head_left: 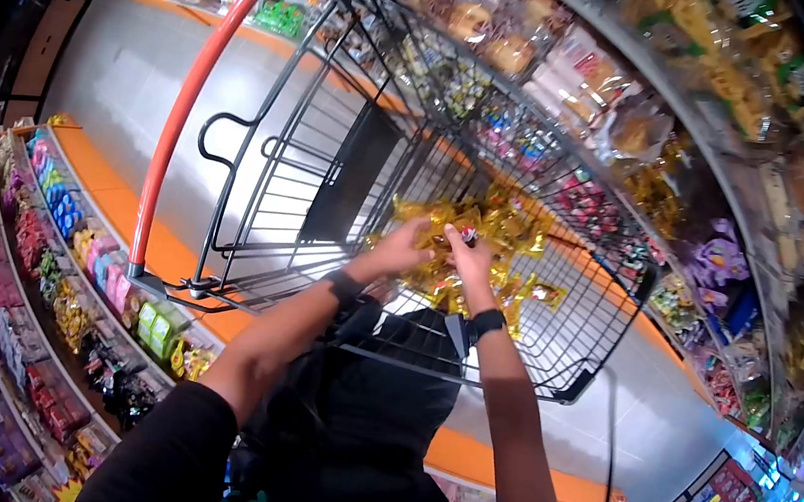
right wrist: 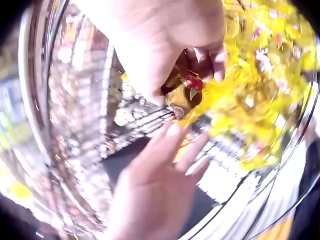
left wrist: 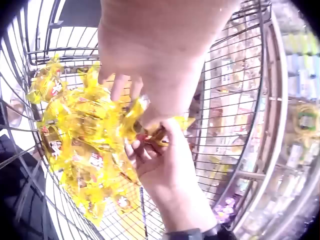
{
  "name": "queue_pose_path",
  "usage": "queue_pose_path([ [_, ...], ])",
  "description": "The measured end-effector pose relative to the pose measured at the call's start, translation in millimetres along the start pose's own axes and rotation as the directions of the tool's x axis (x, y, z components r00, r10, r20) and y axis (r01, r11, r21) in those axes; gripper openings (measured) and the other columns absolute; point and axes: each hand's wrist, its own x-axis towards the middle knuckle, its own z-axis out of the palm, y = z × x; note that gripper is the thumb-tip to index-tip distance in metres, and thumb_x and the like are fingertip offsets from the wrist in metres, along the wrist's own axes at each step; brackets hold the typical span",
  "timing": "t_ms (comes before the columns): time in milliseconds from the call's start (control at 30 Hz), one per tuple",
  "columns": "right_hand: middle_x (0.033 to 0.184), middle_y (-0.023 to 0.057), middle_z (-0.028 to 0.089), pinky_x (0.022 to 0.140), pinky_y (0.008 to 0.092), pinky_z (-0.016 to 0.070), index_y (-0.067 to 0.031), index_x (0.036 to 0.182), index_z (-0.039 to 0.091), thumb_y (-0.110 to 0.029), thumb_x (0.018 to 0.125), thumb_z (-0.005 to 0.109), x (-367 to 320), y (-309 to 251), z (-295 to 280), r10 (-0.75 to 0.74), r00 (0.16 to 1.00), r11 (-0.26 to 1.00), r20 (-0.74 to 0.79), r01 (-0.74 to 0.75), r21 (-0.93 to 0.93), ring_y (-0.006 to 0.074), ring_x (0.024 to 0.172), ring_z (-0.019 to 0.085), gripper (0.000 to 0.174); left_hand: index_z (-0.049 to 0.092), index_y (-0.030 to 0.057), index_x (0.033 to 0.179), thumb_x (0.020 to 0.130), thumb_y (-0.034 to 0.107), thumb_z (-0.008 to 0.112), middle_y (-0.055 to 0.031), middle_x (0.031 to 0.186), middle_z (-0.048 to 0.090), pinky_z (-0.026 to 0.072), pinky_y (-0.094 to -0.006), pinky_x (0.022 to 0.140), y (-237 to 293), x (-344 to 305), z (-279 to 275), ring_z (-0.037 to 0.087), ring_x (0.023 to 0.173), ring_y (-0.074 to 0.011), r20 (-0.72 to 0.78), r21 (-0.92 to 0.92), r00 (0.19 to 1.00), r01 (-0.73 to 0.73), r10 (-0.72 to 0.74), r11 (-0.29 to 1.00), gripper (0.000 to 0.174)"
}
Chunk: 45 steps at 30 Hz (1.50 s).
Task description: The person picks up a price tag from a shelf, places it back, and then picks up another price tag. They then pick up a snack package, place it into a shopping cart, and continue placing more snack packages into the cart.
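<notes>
Yellow foil sweet packets (head_left: 485,226) are heaped loose on the wire floor of the trolley (head_left: 599,366), towards the end away from the red handle (head_left: 196,85) and close to the rim over which both arms are reached. The wrappers are seen to be glossy and crinkled, with small red and white printing; they are piled without order, some slid apart from the main heap towards the near rim.

One packet (right wrist: 182,95), marked with a red spot, is pinched between the thumb and curled fingertips of the right hand (head_left: 469,259) and lifted just clear of the heap. Such a fingertip grip seems suited to a wrapper this small and slippery. The left hand (head_left: 404,248) is held with its fingers fairly straight, nothing gripped in it; its fingertips are brought up to the pinched packet and the edge of the heap, apparently to steady them. The two hands are kept almost touching above the pile.

Stocked shelves (head_left: 566,60) are seen on both sides of the aisle, beyond the trolley's wire walls
</notes>
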Motion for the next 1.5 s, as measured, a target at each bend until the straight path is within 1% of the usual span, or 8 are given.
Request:
queue_pose_path([
  [100,0.093,0.0067,0.063,0.061,0.0254,0.0517,-0.0062,0.108,0.056,-0.030,0.088,0.066,-65.0,-62.5,-21.2,-0.010,0.964,0.818,0.266,-0.145,0.557,0.0136,0.073,0.062,0.032,0.040,0.0020,0.132,0.090,0.006,0.062,-0.0112,0.122,0.053,0.0462,-0.0323,0.093,67.4,-23.3,-3.1,0.055,0.109,-0.0186,0.127,-0.506,0.983,-0.051,0.133,0.861,0.048],
  [367,0.102,0.0075,0.062,0.057,0.0237,0.0557,-0.0031,0.115,0.055,-0.028,0.092,0.061,-187.1,-134.5,-117.1,-0.301,0.950,0.793,0.082,0.201,0.575,0.0130,0.075,0.065,0.034,0.049,-0.0002,0.129,0.095,0.010,0.055,-0.0081,0.115,0.059,0.0512,-0.0266,0.083,222.1,-105.2,4.7,0.061,0.096,-0.0136,0.100,-0.233,0.936,-0.307,0.337,0.923,0.037],
  [533,0.081,0.0041,0.063,0.045,0.0210,0.0490,-0.0004,0.098,0.060,-0.023,0.093,0.061,-240.5,-139.0,-189.2,-0.491,0.869,0.768,-0.060,0.465,0.441,0.0098,0.061,0.062,0.023,0.051,0.0032,0.133,0.097,0.013,0.052,0.0026,0.079,0.057,0.0432,-0.0210,0.057,285.1,-139.0,66.7,0.051,0.064,-0.0040,-0.004,-0.355,0.925,-0.356,0.380,0.864,0.038],
  [1000,0.061,0.0017,0.058,0.044,0.0204,0.0424,-0.0003,0.077,0.061,-0.027,0.094,0.061,-275.2,-116.4,-277.5,-0.583,0.799,0.727,-0.143,0.593,0.347,0.0081,0.047,0.055,0.031,0.056,0.0043,0.128,0.097,0.011,0.049,-0.0016,0.084,0.063,0.0450,-0.0215,0.059,327.8,-160.3,155.6,0.054,0.063,-0.0052,-0.154,-0.221,0.863,-0.505,0.482,0.834,0.033],
  [1133,0.083,0.0059,0.063,0.060,0.0234,0.0487,0.0001,0.103,0.058,-0.030,0.086,0.070,-267.2,-108.0,-285.8,-0.662,0.740,0.713,-0.120,0.671,0.203,0.0119,0.070,0.062,0.037,0.059,0.0034,0.124,0.097,0.012,0.051,-0.0033,0.094,0.062,0.0482,-0.0236,0.061,328.8,-143.6,165.9,0.057,0.070,-0.0069,-0.142,-0.221,0.868,-0.497,0.476,0.839,0.030],
  [1200,0.107,0.0116,0.063,0.079,0.0306,0.0510,-0.0045,0.130,0.048,-0.032,0.077,0.078,-254.3,-100.2,-296.4,-0.701,0.712,0.713,-0.038,0.700,-0.035,0.0198,0.095,0.062,0.067,0.060,0.0027,0.121,0.096,0.012,0.051,-0.0034,0.094,0.063,0.0491,-0.0235,0.063,315.1,-121.2,173.1,0.058,0.074,-0.0080,-0.095,-0.251,0.878,-0.478,0.470,0.842,0.027],
  [1400,0.095,0.0123,0.062,0.079,0.0332,0.0490,-0.0032,0.113,0.063,-0.021,0.068,0.084,-230.7,-104.8,-333.1,-0.743,0.669,0.616,-0.021,0.672,-0.411,0.0266,0.092,0.061,0.053,0.058,0.0015,0.114,0.089,0.017,0.062,-0.0086,0.104,0.064,0.0469,-0.0330,0.087,304.8,-54.0,196.7,0.059,0.098,-0.0155,0.074,-0.075,0.941,-0.326,0.331,0.942,0.029],
  [1500,0.093,0.0131,0.061,0.079,0.0367,0.0482,-0.0030,0.108,0.064,-0.021,0.066,0.084,-183.7,-99.7,-362.1,-0.792,0.610,0.561,-0.013,0.720,-0.410,0.0303,0.089,0.060,0.050,0.051,0.0038,0.125,0.086,0.018,0.067,-0.0114,0.117,0.059,0.0431,-0.0336,0.094,309.7,-16.9,214.8,0.055,0.109,-0.0180,0.197,0.012,0.839,-0.520,0.508,0.854,0.044],
])
